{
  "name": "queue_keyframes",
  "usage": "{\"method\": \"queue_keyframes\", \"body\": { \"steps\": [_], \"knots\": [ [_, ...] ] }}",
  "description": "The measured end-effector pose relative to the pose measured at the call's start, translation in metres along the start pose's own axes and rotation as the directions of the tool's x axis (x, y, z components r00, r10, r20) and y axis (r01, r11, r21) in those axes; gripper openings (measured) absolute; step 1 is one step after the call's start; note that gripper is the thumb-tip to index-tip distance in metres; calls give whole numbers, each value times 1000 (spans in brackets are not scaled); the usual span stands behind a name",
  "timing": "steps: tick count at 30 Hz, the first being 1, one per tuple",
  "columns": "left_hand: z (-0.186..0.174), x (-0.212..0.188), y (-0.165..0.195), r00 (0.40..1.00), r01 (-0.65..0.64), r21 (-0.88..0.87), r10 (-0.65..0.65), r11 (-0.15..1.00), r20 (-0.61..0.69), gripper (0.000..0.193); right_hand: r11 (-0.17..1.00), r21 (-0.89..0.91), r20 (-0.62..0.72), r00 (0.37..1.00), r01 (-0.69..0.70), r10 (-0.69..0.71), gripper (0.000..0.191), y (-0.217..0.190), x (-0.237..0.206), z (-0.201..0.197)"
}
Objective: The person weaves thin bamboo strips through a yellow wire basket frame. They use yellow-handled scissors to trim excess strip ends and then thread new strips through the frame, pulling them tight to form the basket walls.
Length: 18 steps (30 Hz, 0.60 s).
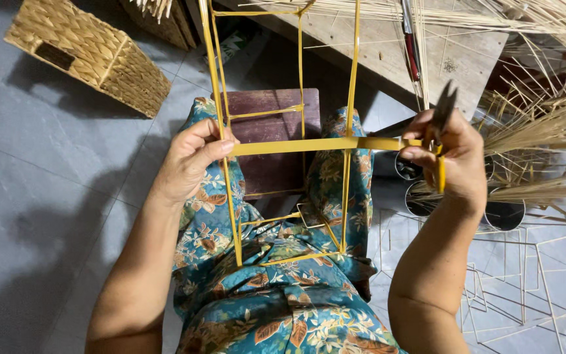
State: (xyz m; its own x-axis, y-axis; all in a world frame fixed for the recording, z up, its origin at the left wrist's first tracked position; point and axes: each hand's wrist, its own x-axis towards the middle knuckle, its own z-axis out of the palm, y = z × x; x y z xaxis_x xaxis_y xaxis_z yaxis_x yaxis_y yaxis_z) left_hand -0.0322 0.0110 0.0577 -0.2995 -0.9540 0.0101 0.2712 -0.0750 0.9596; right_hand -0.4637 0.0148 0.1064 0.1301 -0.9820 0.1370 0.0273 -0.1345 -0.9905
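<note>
Floor (47,177): grey tiles, seen from above. Person seated, lap in teal flowered cloth (276,308).

Bench (453,52): pale wood, upper right, strewn with thin reeds (545,124); a red-handled tool (411,49) lies on it.

Basket (90,52): woven, upper left on the floor, well apart from the hands.

Frame (283,131): tall box of yellow-wrapped rods, standing tilted on the lap, its lower end between the knees. A dark red stool (273,157) shows through it.

Bare white wire frames (525,275): stacked on the floor lower right, beside round black-mouthed tubes (502,215).

Strip (316,145): flat yellow band stretched level across the frame from hand to hand, crossing in front of the right upright.

Left hand (191,160): grip pressed together, thumb pinning the strip's end against the left upright.

Right hand (450,154): grip closed, fingers pinching the strip's far end just outside the frame; a loose tail hangs down past the palm. The same hand also holds dark pliers (443,108), tips pointing up. Whether the pliers' tips are apart cannot be told.
</note>
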Motion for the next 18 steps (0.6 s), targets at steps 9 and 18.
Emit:
{"method": "queue_keyframes", "body": {
  "steps": [9, 18],
  "knots": [
    [24, -4, 17, 975, -75, 70, 88, 995, -202, 27, 996, -42, -59, 996, -76, 74, 42, 27, 4, 6],
    [41, -17, 49, 860, -326, 760, 510, 562, -8, 19, 990, 140, -61, 998, -25, 33, 46, 55, 0, 12]
  ]
}}
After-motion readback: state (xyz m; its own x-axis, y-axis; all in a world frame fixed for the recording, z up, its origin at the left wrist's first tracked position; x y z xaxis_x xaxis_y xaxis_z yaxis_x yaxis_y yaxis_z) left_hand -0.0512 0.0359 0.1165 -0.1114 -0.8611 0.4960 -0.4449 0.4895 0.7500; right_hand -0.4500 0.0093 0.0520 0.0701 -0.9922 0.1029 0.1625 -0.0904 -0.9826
